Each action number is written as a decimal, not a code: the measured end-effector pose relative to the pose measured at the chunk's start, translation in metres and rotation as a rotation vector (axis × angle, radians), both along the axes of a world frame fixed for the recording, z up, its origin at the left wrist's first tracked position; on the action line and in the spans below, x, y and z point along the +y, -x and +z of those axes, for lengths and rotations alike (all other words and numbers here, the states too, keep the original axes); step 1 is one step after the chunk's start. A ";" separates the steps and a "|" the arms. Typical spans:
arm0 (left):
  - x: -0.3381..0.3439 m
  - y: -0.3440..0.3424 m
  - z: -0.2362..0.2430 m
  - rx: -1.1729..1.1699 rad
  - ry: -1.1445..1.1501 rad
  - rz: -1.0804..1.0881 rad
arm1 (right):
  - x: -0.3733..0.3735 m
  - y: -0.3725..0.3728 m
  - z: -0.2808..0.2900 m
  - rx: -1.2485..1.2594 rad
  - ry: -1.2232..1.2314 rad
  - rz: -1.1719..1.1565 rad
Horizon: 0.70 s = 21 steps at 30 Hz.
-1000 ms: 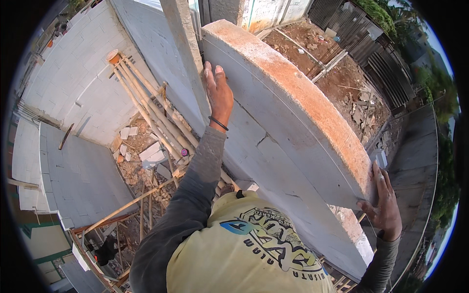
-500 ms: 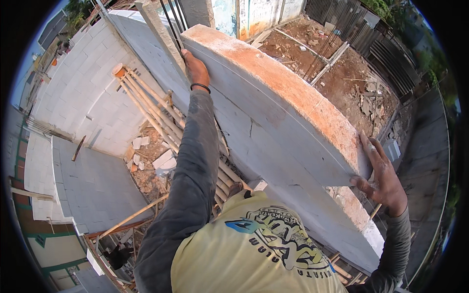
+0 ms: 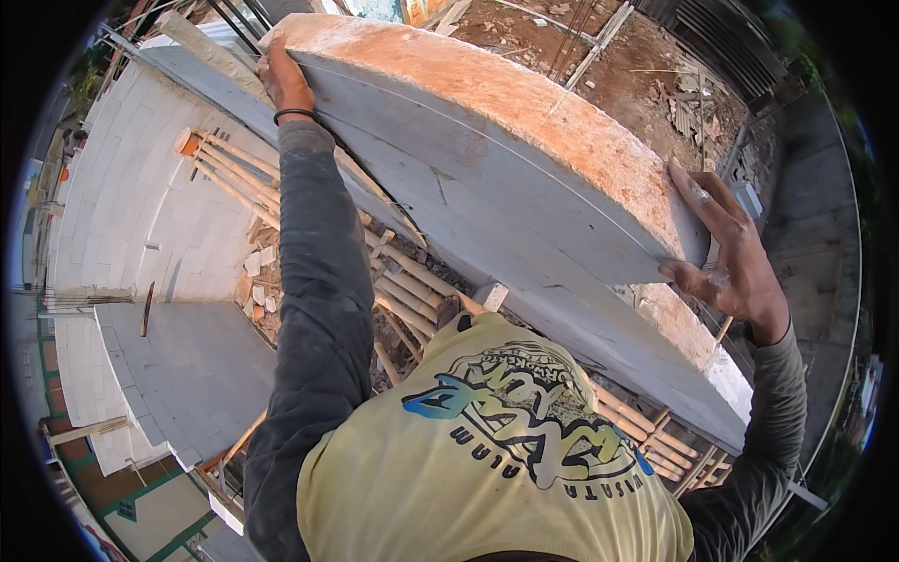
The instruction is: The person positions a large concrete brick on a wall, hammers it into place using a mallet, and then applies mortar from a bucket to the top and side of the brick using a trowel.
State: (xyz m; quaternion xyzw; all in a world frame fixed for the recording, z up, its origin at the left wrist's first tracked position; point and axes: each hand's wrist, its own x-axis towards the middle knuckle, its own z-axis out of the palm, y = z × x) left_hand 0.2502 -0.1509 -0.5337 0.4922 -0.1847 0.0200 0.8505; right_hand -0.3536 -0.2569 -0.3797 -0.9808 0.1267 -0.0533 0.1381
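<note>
- Compared with a second ago, the left hand [image 3: 288, 82] sits farther out, at the far corner of the grey block [image 3: 524, 94] rather than flat against its near face; its arm reaches straighter.
- The right hand [image 3: 740, 262] remains on the block's other end, gripping it with fingers over the top edge and thumb on the near face.
- The whole view has shifted, so any movement of the block itself is hard to judge; it spans the room between the hands, atop the wall [image 3: 609, 347].
- The left fingertips are partly hidden at the block's end; whether that hand grips or only presses, I cannot tell.
- The block's far side and the right palm are out of sight; the yellow shirt [image 3: 524, 403], nearer than both hands, is cut off below.
- Just left of the left hand stands a tilted concrete post [image 3: 211, 54], leaving little room there.
- Below the right hand the wall steps down, with a gap past the block's end.
- Bamboo poles [image 3: 417, 267] lie below and right of the left hand; beyond the block, bare dirt ground [image 3: 646, 70] opens out.
</note>
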 end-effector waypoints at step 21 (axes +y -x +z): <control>0.026 0.094 0.024 -0.057 -0.088 0.239 | -0.004 -0.026 0.025 0.060 0.042 0.055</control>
